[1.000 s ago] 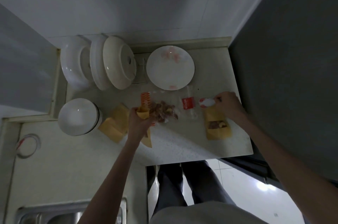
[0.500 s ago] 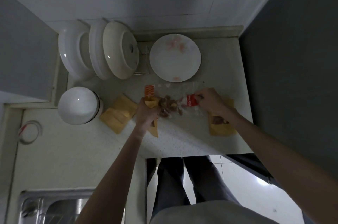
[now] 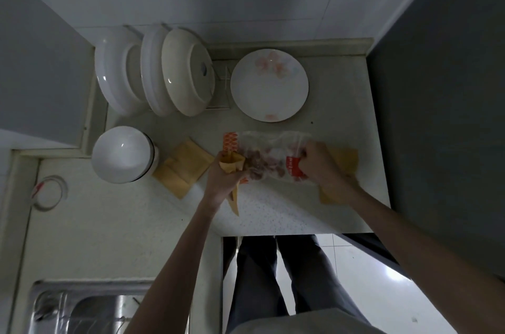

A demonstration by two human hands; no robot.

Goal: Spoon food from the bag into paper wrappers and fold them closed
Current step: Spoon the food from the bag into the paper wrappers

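The left hand (image 3: 222, 178) is holding a paper wrapper (image 3: 232, 167) upright, fingers closed around its body so the open mouth is facing up and its pointed tail is hanging down past the wrist toward the counter's near edge. The right hand (image 3: 318, 163) is closed on the right end of the clear plastic bag (image 3: 269, 159), gripping it beside the red label; whether a spoon is in that grip cannot be told. The bag is lying across the middle of the counter (image 3: 273, 213), with reddish-brown pieces of food (image 3: 257, 167) showing through it and its orange-patterned end touching the held wrapper. Another wrapper (image 3: 343, 161) is lying flat near the counter's right edge, partly hidden under the right hand and wrist. A stack of flat wrappers (image 3: 184, 167) is resting just left of the left hand, beside an upturned white bowl (image 3: 123, 154) sitting near the counter's left edge. A flowered plate (image 3: 269, 85) is lying at the far edge, and next to it, toward the far left corner, dishes (image 3: 155, 71) are standing on edge in a wire rack. A steel sink (image 3: 82, 309) is showing at the near left corner
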